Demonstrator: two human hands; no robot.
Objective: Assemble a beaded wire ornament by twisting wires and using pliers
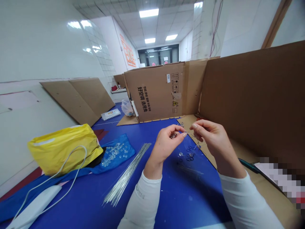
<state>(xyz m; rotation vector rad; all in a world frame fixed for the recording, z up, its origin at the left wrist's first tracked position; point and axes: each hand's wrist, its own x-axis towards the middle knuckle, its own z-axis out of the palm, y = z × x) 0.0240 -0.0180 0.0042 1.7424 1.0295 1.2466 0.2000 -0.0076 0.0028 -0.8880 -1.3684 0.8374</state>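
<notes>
Thin, dark wire (190,134) between two raised hands above a blue table (171,197)

In the head view, the left hand (164,144), at the centre, has its thumb and index finger clamped on the wire, with small shiny pieces (173,135) tucked under its curled fingers. The right hand (215,135), just beside it, has thumb and fingertips together; whether they grip the wire I cannot tell. The wire curves down between the hands.

Below them on the table lie dark rings (190,157) and a clear bead (180,154). Left of the left forearm, a bundle of silvery wires (127,175) lies slantwise. Farther left, loose clear beads (115,152) rest on blue cloth (128,144) beside a yellow bag (66,149). A white cord (82,159) loops at lower left. A printed cardboard panel (157,95) stands behind, upper centre.
</notes>
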